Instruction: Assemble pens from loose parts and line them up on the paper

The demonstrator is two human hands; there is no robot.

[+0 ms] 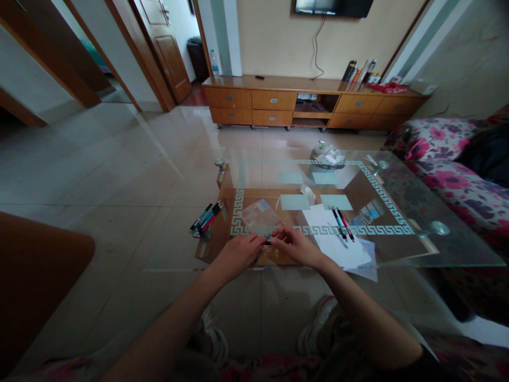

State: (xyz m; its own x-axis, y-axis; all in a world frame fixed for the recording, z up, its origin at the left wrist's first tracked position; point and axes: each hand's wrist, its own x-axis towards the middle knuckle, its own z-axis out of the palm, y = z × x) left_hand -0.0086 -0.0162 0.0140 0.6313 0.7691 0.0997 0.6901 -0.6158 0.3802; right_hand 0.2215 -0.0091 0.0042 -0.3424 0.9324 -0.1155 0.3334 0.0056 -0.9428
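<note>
Reaches up from the bottom of the frame on bare forearms point(191, 303), set wide apart at the lower edge and converging toward the centre. Pinches a small dark piece point(268, 242) with a silvery glint between the fingertips of the left hand point(242, 251) and the right hand point(297, 246), both curled closed on it. Too small to name with certainty.

Hovers just inside the near edge of a clear glass tabletop point(457, 246), smooth and thin, banded with a frosted key-pattern border point(388, 200). Has wide, glossy tiled floor point(131, 175) for open room at the left of the frame; meets closer limits on the other side, with white paper point(330, 241) just beside the right hand, flat and overhanging the near edge at one corner. On that paper, two slim pens point(339, 223), side by side and slanted.

Directly beyond the fingertips, a limp, see-through plastic bag point(258, 213). Left of centre, well apart from the grip, a loose bundle of pens point(205, 218), hard, narrow and partly blue and red. Toward the upper right, a round basket point(326, 165) heaped with crumpled white stuff; at the right edge, a soft floral sofa point(449, 183).
</note>
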